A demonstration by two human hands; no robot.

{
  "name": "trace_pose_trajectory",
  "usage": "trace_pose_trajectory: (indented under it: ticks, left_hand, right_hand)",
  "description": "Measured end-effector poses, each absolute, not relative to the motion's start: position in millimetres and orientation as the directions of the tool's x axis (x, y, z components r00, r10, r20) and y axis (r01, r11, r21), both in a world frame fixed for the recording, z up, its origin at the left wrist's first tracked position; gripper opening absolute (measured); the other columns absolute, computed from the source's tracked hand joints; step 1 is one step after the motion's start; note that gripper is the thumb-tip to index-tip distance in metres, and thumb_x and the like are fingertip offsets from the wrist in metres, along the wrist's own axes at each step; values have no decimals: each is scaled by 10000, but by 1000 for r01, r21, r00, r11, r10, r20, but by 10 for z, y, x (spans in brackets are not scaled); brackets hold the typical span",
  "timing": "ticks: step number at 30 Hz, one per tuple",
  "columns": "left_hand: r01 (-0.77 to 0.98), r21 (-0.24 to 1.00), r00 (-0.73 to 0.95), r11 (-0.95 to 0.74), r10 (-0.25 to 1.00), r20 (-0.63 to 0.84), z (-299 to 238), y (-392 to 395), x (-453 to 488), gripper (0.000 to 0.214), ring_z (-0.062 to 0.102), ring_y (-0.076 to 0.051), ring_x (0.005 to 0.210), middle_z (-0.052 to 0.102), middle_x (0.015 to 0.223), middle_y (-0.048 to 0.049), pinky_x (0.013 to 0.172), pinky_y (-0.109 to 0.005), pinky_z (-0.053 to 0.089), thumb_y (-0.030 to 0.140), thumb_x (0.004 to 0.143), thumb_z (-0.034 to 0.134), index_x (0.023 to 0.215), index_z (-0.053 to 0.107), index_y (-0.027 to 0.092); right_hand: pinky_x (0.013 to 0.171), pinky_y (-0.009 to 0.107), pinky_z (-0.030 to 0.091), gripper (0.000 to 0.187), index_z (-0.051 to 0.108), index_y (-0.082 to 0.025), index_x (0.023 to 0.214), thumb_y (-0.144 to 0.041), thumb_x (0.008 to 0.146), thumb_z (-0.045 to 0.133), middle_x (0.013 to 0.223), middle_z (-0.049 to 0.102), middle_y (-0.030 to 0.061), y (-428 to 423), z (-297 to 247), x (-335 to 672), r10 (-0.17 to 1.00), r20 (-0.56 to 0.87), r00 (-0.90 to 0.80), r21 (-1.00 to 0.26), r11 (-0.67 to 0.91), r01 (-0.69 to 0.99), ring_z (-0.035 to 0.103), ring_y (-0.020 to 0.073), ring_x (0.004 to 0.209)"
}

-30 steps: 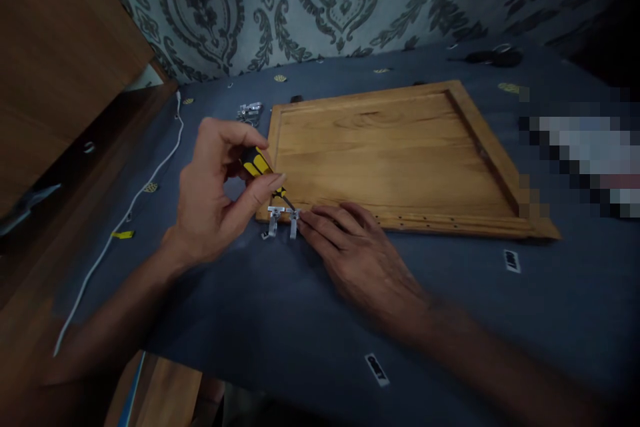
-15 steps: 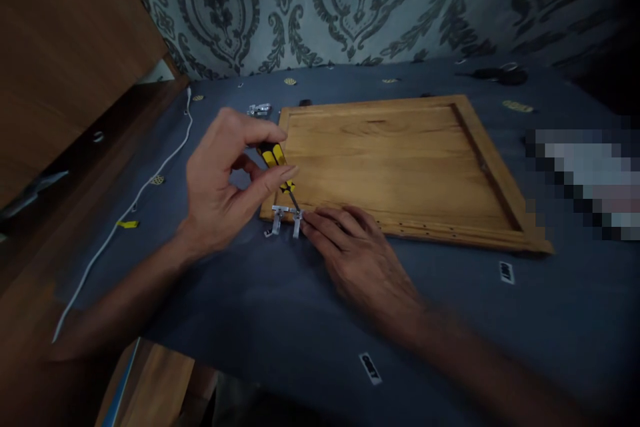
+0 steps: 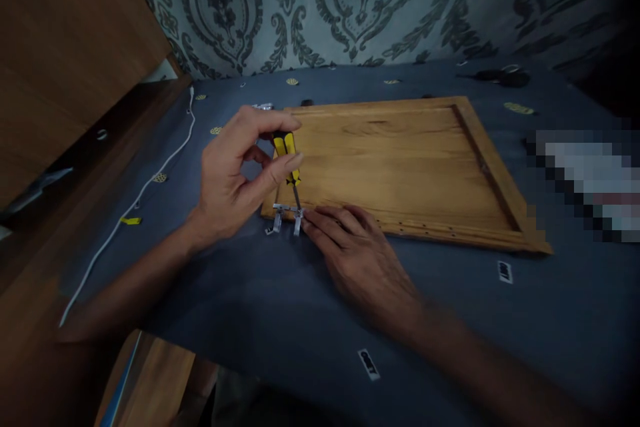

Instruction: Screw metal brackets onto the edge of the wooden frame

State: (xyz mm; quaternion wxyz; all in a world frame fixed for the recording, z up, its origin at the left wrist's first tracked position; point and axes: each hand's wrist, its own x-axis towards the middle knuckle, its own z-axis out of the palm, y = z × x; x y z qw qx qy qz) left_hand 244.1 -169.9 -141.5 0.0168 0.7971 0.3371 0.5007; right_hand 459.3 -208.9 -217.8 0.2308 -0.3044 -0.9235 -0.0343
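Observation:
A yellow-and-black screwdriver (image 3: 287, 153) is pinched between the thumb and fingers of my left hand (image 3: 235, 170). Its shaft points down, and the tip meets a metal hinge (image 3: 299, 221) at the near left corner of a framed wooden panel (image 3: 390, 160). My right hand (image 3: 355, 247) lies on the panel's near edge, fingers stretched out, with the fingertips against the hinge's right side. Whether its thumb grips anything is hidden. Another metal part (image 3: 264, 107) lies on the table behind my left hand, partly covered.
A white cable (image 3: 150, 180) runs along the left side of the blue-grey covered table (image 3: 450, 333). A yellow clip-like piece (image 3: 131, 221) lies by it. At the back right is a dark object (image 3: 507, 76); a pixelated area covers something at right. Patterned wallpaper (image 3: 350, 0) rises behind.
My left hand has shifted slightly right and turned the screwdriver more upright. Its tip stays at the hinge. My right hand keeps its place.

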Motion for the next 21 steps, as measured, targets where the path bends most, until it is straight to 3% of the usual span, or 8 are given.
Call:
trace_pose_trajectory:
  ticks: [4, 10, 16, 21]
  left_hand:
    - [584, 328, 251, -743, 550, 797, -1420, -1668, 2389, 189, 684, -118, 915, 673, 1034, -4, 652, -200, 569, 371, 1020, 637, 1118, 658, 210]
    - [489, 455, 278, -744, 627, 728, -1418, -1672, 2381, 214, 718, -150, 939, 719, 1128, -24, 806, -266, 638, 309, 1021, 620, 1216, 641, 223]
    - [530, 461, 225, -712, 642, 733, -1428, -1715, 2418, 217, 707, -159, 941, 713, 1116, -34, 677, -237, 620, 375, 988, 663, 1151, 677, 233]
    - [478, 415, 243, -774, 571, 784, -1428, -1707, 2407, 184, 695, -143, 876, 724, 1042, -30, 701, -246, 621, 217, 960, 689, 1143, 692, 235]
  right_hand:
    - [1037, 481, 466, 450, 687, -135, 1275, 13, 904, 480, 1304, 726, 101, -2089, -2181, 4599, 547, 443, -711, -73, 812, 579, 595, 273, 1223]
    - [1063, 483, 455, 472, 664, -135, 1305, 15, 891, 495, 1342, 703, 113, -2098, -2195, 4618, 558, 415, -719, -78, 809, 583, 589, 273, 1243]
    - [1085, 509, 460, 511, 650, -176, 1353, -4, 906, 471, 1368, 688, 111, -2107, -2184, 4632, 574, 381, -725, -86, 802, 590, 577, 275, 1272]
    - [1086, 522, 472, 523, 645, -133, 1361, 10, 892, 461, 1386, 674, 132, -2101, -2183, 4637, 572, 367, -733, -94, 807, 583, 569, 285, 1282]
